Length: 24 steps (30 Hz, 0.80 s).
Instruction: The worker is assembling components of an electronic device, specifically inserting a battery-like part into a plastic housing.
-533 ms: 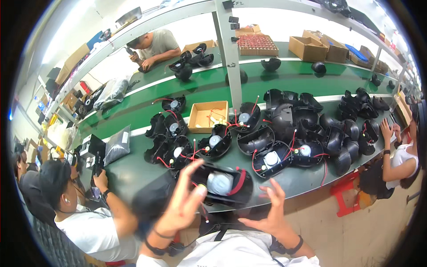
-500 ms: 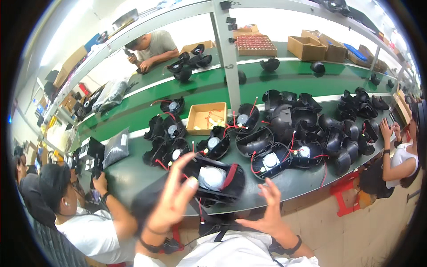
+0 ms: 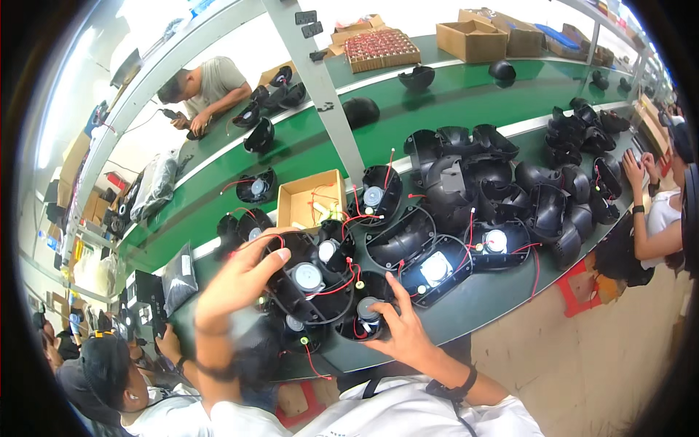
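My left hand (image 3: 237, 280) grips the left rim of a black plastic speaker shell (image 3: 291, 295) that has a round silver driver and red wires. It sits at the near edge of the grey bench (image 3: 495, 298). My right hand (image 3: 404, 328) wraps thumb and fingers around a neighbouring black shell (image 3: 348, 329), which has a small silver disc inside. The two shells touch. A heap of similar black shells (image 3: 466, 197) with red wires lies just beyond my hands.
An open cardboard box (image 3: 297, 202) with small parts stands behind the shells. A green conveyor belt (image 3: 451, 95) runs beyond, crossed by a grey post (image 3: 320, 95). Other people work at lower left (image 3: 109, 371), right (image 3: 659, 211) and across the belt (image 3: 207, 84). A red stool (image 3: 582, 291) stands below.
The shell that I held up close to the camera has come down onto the bench among the others. Both hands have followed it down and forward.
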{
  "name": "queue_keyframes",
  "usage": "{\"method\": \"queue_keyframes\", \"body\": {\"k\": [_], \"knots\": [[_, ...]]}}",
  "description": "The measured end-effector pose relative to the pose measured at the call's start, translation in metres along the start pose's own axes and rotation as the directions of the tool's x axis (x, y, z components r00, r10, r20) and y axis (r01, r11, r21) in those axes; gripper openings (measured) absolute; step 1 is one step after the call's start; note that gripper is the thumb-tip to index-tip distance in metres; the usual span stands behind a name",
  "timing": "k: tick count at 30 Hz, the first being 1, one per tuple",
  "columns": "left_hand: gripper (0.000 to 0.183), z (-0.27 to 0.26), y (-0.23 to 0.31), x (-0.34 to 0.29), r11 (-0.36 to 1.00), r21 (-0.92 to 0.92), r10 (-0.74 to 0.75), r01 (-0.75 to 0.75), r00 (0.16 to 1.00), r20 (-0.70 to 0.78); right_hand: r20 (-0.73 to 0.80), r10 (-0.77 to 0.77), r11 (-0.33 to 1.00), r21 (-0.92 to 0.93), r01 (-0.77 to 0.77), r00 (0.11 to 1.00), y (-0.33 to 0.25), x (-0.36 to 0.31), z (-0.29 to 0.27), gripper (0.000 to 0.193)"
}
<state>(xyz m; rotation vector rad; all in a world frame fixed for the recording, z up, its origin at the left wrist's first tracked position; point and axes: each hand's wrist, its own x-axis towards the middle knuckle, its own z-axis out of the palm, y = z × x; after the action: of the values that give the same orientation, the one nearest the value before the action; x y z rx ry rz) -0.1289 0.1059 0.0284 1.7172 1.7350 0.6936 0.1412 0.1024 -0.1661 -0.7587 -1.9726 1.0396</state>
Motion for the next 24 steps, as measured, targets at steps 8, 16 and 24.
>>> {"method": "queue_keyframes", "body": {"k": [8, 16, 24], "knots": [[0.039, -0.055, 0.043, 0.002, 0.94, 0.293, -0.254, 0.173, 0.931, 0.264, -0.068, -0.07, 0.996, -0.062, 0.066, 0.995, 0.004, -0.011, 0.005, 0.061], [0.038, -0.04, 0.055, -0.006, 0.94, 0.341, -0.028, -0.015, 0.992, 0.119, -0.12, -0.283, 0.953, -0.15, 0.264, 0.952, 0.007, -0.031, 0.007, 0.058], [0.038, -0.026, 0.063, -0.004, 0.959, 0.281, -0.039, 0.043, 0.999, -0.019, -0.213, -0.382, 0.924, -0.085, 0.372, 0.899, 0.007, -0.052, 0.009, 0.059]]}}
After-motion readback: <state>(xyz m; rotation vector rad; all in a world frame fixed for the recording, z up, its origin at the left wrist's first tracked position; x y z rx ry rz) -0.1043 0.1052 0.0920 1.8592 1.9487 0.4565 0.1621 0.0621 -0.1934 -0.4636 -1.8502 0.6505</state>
